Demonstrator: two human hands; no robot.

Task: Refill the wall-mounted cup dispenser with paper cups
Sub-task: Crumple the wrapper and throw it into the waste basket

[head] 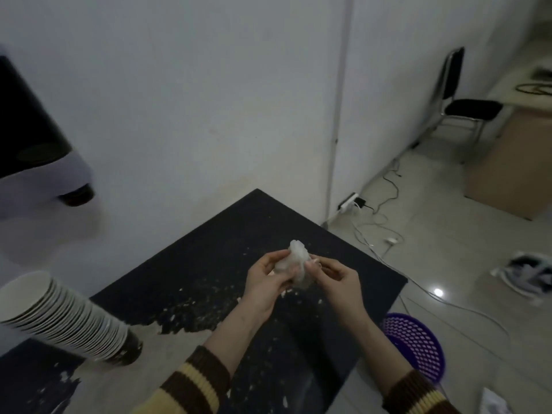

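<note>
Both our hands pinch a crumpled wad of clear plastic wrap [294,264] above the black speckled tabletop [209,258]: left hand [265,282] gripping its lower left side, right hand [334,279] closed on its right edge. Striped brown-and-yellow knit sleeves [191,380] cover our forearms. Tall stack of white paper cups [68,318] lies tilted at the table's left edge. Black-and-white wall-mounted dispenser [35,144] hangs upper left. Purple mesh plastic basket [415,345] sits on the floor, right.
</note>
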